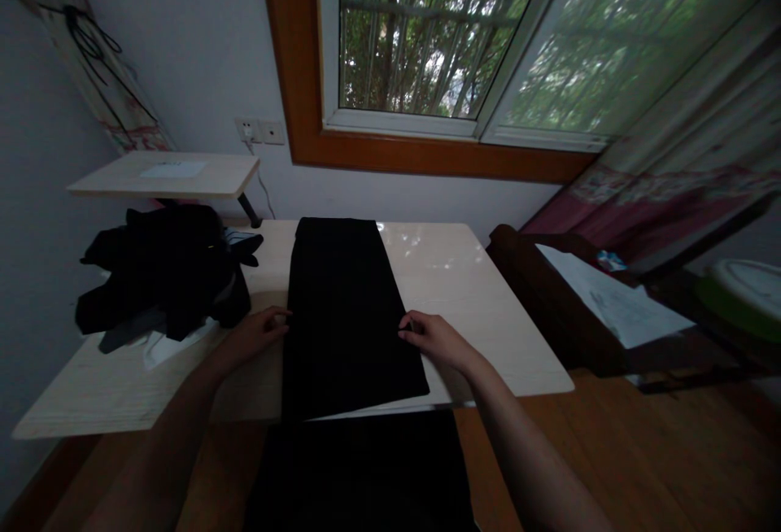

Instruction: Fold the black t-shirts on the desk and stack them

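A folded black garment (347, 312) lies flat on the pale wooden table (476, 304), its long sides running from the wall toward me. At its left edge, my left hand (262, 331) pinches the cloth between thumb and fingers. Across from it, my right hand (427, 335) has thumb and curled fingertips closed on the right edge, about midway along. The garment's near end reaches the table's front edge. Its dark surface hides most fold lines, so I cannot tell exactly what kind of clothing it is.
A heap of dark clothes (164, 272) lies on the table's left side, below a small raised shelf (213, 178) bearing a paper (174, 169). Behind is the window (439, 44). To the right stands dark brown furniture (549, 312) with a white sheet (610, 296) on it.
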Action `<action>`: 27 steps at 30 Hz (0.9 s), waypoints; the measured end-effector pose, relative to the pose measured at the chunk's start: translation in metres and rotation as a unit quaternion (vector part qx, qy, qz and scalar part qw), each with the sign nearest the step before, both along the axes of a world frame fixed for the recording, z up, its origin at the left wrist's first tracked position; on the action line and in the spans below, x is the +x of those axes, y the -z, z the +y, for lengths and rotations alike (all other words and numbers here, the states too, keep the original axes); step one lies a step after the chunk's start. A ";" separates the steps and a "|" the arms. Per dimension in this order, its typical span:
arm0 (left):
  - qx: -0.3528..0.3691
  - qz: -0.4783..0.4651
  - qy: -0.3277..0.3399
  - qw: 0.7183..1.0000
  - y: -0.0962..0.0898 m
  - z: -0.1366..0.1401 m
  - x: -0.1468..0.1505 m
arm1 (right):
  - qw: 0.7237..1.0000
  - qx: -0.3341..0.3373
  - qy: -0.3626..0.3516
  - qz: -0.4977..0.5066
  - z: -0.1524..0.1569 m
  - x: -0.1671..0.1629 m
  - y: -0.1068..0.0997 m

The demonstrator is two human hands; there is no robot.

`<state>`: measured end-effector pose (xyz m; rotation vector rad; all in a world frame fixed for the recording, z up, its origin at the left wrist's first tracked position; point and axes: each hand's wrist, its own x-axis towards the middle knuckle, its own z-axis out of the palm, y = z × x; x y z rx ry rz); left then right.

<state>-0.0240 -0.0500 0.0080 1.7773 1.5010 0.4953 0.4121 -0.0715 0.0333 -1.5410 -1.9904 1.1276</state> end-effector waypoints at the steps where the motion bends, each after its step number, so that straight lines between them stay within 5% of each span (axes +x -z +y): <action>1: 0.029 0.015 -0.005 0.999 0.001 0.007 0.000 | 0.999 0.037 0.000 -0.014 0.000 -0.007 -0.003; 7: 0.114 0.035 -0.046 0.992 0.004 0.058 0.014 | 0.972 0.189 -0.130 -0.051 0.001 -0.078 -0.003; 13: 0.059 0.066 -0.081 0.993 -0.005 0.111 0.034 | 0.900 0.299 -0.295 -0.111 0.003 -0.152 -0.004; 19: 0.049 0.060 -0.097 0.992 -0.006 0.137 0.044 | 0.835 0.344 -0.401 -0.155 0.007 -0.184 -0.009; 27: 0.069 -0.025 -0.153 0.985 -0.004 0.115 0.047 | 0.851 0.300 -0.415 -0.121 0.003 -0.187 -0.024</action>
